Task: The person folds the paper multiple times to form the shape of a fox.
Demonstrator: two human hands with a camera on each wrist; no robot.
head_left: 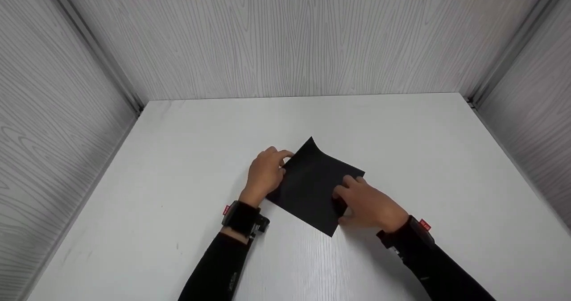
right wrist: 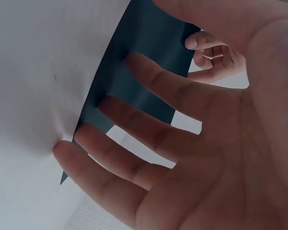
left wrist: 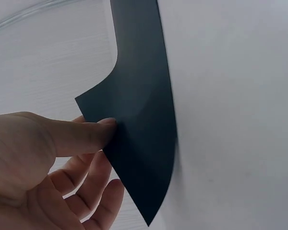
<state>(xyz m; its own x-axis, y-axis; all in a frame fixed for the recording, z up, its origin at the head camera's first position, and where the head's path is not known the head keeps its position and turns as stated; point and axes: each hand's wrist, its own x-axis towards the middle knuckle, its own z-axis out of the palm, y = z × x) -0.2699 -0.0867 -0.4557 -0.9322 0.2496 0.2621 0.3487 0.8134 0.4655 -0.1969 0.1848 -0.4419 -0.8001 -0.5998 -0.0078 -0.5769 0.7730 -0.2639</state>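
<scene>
A square black sheet of paper (head_left: pixel 308 185) is set cornerwise at the middle of the white table, its far corner curling up. My left hand (head_left: pixel 265 172) pinches its left edge, the thumb (left wrist: pixel 93 136) lying on the face towards the left wrist camera and fingers behind. In that view the sheet (left wrist: pixel 141 124) bends up off the table. On the right, my right hand (head_left: pixel 369 205) touches the sheet near its right edge. The right wrist view shows its fingers (right wrist: pixel 151 81) spread and fairly straight, some tips against the sheet and one beside it on the table.
The white tabletop (head_left: pixel 178 167) stretches around the sheet on all sides. A grey wood-grain panel (head_left: pixel 285 38) stands at the back, with a left panel (head_left: pixel 53 91) and a right panel (head_left: pixel 531 100) flanking the table. Black sleeves and wrist straps cover both forearms.
</scene>
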